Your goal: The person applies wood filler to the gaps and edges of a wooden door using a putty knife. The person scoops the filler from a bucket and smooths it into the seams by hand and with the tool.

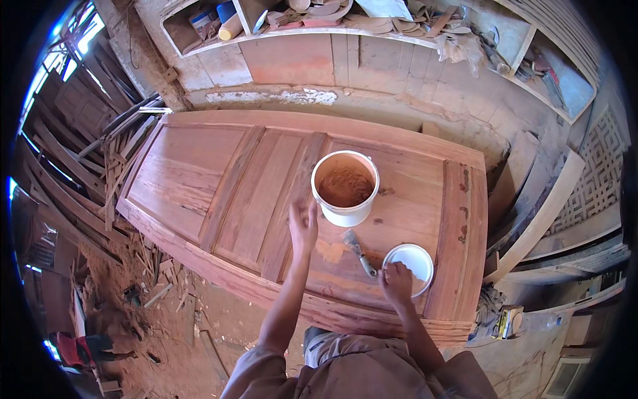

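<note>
On a wooden panelled door (286, 193) stands a white bucket (345, 214) part filled with reddish-brown powder or paste. My left hand (304, 229) is raised beside its lower left side, fingers apart and holding nothing. A round white lid (417, 259) lies at the near right of the door. My right hand (397, 282) is closed at the lid's left edge, the fingertips partly hidden. Between the hands rests a putty knife (359, 253), its broad blade toward the bucket and its handle end close to my right hand. Smeared brownish filler (330, 251) marks the wood left of the blade.
Against the wall, a shelf (372, 30) holds wood scraps and containers. Boards (541, 213) lean at the right. Wood offcuts (176, 286) and sawdust cover the floor at the left. Another person (83, 349) is at the lower left, away from the door.
</note>
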`<state>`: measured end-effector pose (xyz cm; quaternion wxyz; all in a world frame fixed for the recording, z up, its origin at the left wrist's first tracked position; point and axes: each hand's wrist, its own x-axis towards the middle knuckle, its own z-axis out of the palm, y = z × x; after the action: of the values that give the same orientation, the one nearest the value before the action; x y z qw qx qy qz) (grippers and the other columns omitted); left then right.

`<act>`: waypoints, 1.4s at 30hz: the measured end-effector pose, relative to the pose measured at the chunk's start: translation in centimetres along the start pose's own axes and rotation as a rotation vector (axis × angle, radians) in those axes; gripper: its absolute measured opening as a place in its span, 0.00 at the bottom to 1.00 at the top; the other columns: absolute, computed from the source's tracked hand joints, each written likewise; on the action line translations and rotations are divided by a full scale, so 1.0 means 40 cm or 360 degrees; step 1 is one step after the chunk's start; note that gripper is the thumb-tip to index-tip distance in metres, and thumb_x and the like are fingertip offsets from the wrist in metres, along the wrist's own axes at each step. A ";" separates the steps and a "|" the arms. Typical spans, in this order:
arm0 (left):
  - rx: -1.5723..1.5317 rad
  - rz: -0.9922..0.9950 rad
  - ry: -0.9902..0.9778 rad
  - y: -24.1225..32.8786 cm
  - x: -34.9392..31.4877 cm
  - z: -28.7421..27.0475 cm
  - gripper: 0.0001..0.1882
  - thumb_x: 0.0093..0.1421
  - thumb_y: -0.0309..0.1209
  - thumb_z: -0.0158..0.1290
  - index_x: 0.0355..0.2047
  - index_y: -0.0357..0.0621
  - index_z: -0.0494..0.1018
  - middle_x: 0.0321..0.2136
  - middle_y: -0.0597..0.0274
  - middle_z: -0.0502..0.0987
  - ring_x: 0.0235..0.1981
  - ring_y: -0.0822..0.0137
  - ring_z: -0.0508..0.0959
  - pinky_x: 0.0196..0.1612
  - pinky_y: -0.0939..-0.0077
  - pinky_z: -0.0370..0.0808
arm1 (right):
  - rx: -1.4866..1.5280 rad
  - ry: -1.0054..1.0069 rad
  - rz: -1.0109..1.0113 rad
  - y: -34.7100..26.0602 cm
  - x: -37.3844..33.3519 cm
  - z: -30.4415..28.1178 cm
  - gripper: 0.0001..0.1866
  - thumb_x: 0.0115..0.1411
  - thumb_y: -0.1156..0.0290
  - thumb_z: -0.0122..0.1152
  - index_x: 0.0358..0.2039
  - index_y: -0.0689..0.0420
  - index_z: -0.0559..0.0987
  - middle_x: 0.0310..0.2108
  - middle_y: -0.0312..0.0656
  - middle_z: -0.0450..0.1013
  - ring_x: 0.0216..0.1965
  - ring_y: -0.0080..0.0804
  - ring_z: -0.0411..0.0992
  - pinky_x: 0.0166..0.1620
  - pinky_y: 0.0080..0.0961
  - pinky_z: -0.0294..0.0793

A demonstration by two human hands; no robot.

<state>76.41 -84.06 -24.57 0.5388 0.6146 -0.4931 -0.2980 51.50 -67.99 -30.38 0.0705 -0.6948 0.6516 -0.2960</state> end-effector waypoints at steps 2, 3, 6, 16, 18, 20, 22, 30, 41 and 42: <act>0.0055 0.0122 0.0068 0.031 0.131 0.039 0.22 0.65 0.40 0.55 0.47 0.33 0.69 0.38 0.47 0.77 0.35 0.60 0.81 0.36 0.70 0.77 | -0.0135 -0.0050 -0.0073 -0.042 0.036 0.053 0.14 0.54 0.64 0.65 0.38 0.57 0.76 0.34 0.45 0.71 0.38 0.45 0.71 0.39 0.44 0.69; 0.0069 0.0220 0.0102 0.041 0.187 0.055 0.20 0.64 0.39 0.56 0.45 0.32 0.71 0.35 0.45 0.79 0.33 0.59 0.82 0.35 0.69 0.78 | -0.0266 -0.0116 -0.0122 -0.058 0.049 0.080 0.18 0.54 0.62 0.65 0.42 0.57 0.75 0.36 0.45 0.72 0.39 0.44 0.71 0.40 0.45 0.69; 0.0747 0.0366 -0.0252 0.042 0.294 0.061 0.17 0.63 0.39 0.56 0.42 0.35 0.75 0.27 0.45 0.80 0.31 0.60 0.83 0.34 0.66 0.78 | -0.0624 -0.0280 -0.0140 -0.082 0.071 0.146 0.22 0.53 0.59 0.65 0.45 0.57 0.74 0.39 0.46 0.71 0.42 0.44 0.71 0.41 0.45 0.70; 0.1322 0.0268 -0.0843 0.028 0.319 0.060 0.27 0.63 0.34 0.47 0.61 0.38 0.60 0.28 0.36 0.79 0.34 0.35 0.79 0.37 0.43 0.77 | 0.0135 -0.0365 0.0088 -0.090 -0.022 0.071 0.20 0.52 0.69 0.60 0.46 0.60 0.70 0.35 0.50 0.71 0.39 0.53 0.73 0.34 0.47 0.74; 0.1194 0.0433 -0.0696 0.015 0.285 0.050 0.27 0.63 0.34 0.46 0.60 0.37 0.59 0.28 0.35 0.78 0.34 0.36 0.79 0.37 0.43 0.77 | 0.0244 -0.0418 0.0213 -0.078 -0.062 0.000 0.19 0.52 0.72 0.59 0.46 0.60 0.70 0.32 0.51 0.71 0.37 0.52 0.74 0.32 0.45 0.74; 0.1075 0.0590 -0.0568 0.000 0.228 0.045 0.26 0.63 0.33 0.46 0.60 0.35 0.58 0.29 0.34 0.78 0.33 0.36 0.79 0.37 0.43 0.77 | 0.0281 -0.0335 0.0291 -0.048 -0.104 -0.072 0.18 0.53 0.72 0.59 0.45 0.60 0.70 0.31 0.52 0.70 0.34 0.51 0.74 0.32 0.44 0.74; 0.0619 -0.0121 -0.0623 -0.013 0.130 0.032 0.25 0.63 0.31 0.46 0.58 0.32 0.57 0.29 0.33 0.77 0.30 0.39 0.80 0.30 0.46 0.77 | 0.0317 -0.0277 0.0395 -0.012 -0.147 -0.127 0.17 0.53 0.73 0.58 0.44 0.60 0.70 0.30 0.53 0.70 0.32 0.51 0.74 0.32 0.43 0.73; -0.0332 -0.0074 -0.0690 0.248 -0.491 0.189 0.15 0.66 0.27 0.49 0.50 0.34 0.63 0.25 0.54 0.76 0.21 0.59 0.76 0.25 0.60 0.73 | 0.0890 0.0386 0.0977 0.100 -0.189 -0.216 0.09 0.62 0.76 0.50 0.43 0.63 0.72 0.29 0.38 0.68 0.30 0.23 0.66 0.34 0.22 0.68; 0.0787 0.0628 -0.0452 0.095 0.140 0.009 0.21 0.59 0.44 0.59 0.41 0.37 0.73 0.30 0.45 0.78 0.33 0.50 0.80 0.33 0.60 0.77 | 0.1196 0.0441 0.1073 0.077 -0.180 -0.217 0.12 0.60 0.78 0.48 0.44 0.64 0.72 0.30 0.33 0.67 0.27 0.16 0.64 0.29 0.16 0.65; 0.0631 0.0258 -0.0767 0.076 0.163 0.011 0.20 0.59 0.43 0.59 0.40 0.37 0.74 0.27 0.47 0.78 0.29 0.53 0.81 0.31 0.61 0.77 | 0.1149 0.0360 0.0983 0.066 -0.174 -0.203 0.13 0.59 0.79 0.48 0.45 0.64 0.72 0.30 0.33 0.67 0.28 0.16 0.64 0.30 0.16 0.65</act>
<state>77.35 -90.06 -20.68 0.2982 0.5782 -0.7022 -0.2892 45.31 -59.43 -27.24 0.3204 -0.3637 0.6865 -0.5420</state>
